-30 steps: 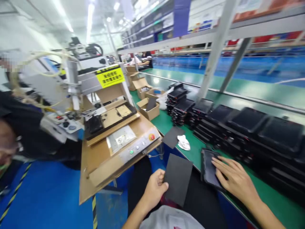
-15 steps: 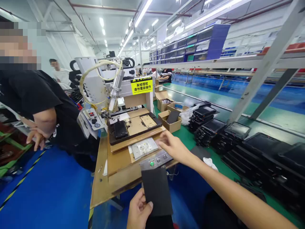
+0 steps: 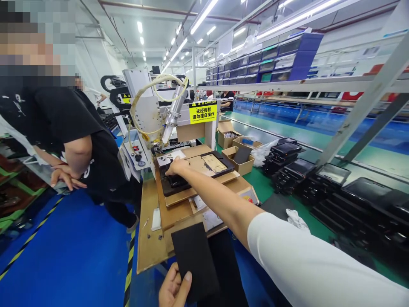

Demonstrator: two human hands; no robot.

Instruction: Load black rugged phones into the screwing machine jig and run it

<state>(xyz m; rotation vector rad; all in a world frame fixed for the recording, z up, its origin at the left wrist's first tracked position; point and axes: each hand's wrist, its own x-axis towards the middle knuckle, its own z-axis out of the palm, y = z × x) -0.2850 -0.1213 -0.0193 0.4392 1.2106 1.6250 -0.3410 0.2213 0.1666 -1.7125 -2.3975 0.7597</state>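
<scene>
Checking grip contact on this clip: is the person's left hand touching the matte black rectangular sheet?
Touching. The head view shows the left hand closed on the lower right edge of the matte black rectangular sheet, with no gap between them.

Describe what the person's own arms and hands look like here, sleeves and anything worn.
The right hand and the left hand are bare, with no gloves. The right arm comes out of a loose white sleeve, and its forearm is bare, with no watch or band showing. Of the left side only the hand is in view.
</scene>
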